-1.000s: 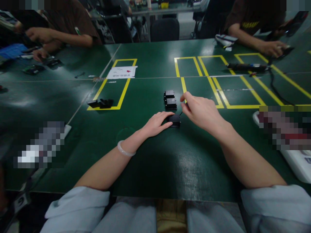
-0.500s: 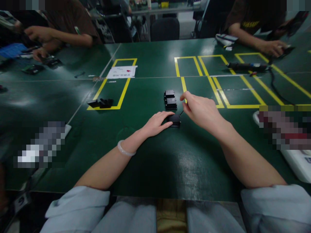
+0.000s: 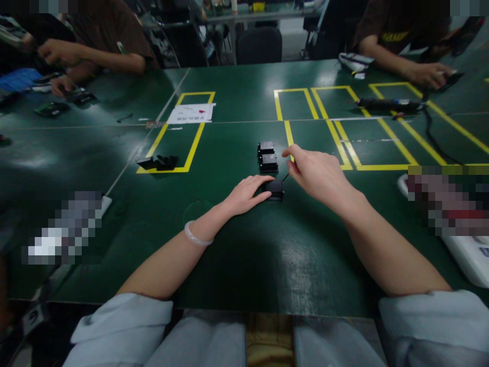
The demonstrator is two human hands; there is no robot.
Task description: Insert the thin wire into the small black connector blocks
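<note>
My left hand (image 3: 246, 194) holds a small black box-shaped part (image 3: 275, 188) down on the green table, with the thumb and fingers against its left side. My right hand (image 3: 315, 171) is closed just above and to the right of that part. From its fingertips a thin dark rod-like tool (image 3: 285, 178) slants down to the part's right edge; its upper end is hidden in the hand. Right behind the held part, two similar black box-shaped parts (image 3: 268, 162) stand one behind the other.
Dark pieces (image 3: 158, 162) lie in a yellow-taped box at left, below a white paper label (image 3: 191, 113). A black corded tool (image 3: 389, 105) rests at far right. White-edged objects, partly blurred out, flank my arms. Two co-workers' hands handle items across the table (image 3: 237, 81).
Hardly anything differs. Both hands, the thin tool and the black parts keep their places; only a very slight shift of the view shows.
</note>
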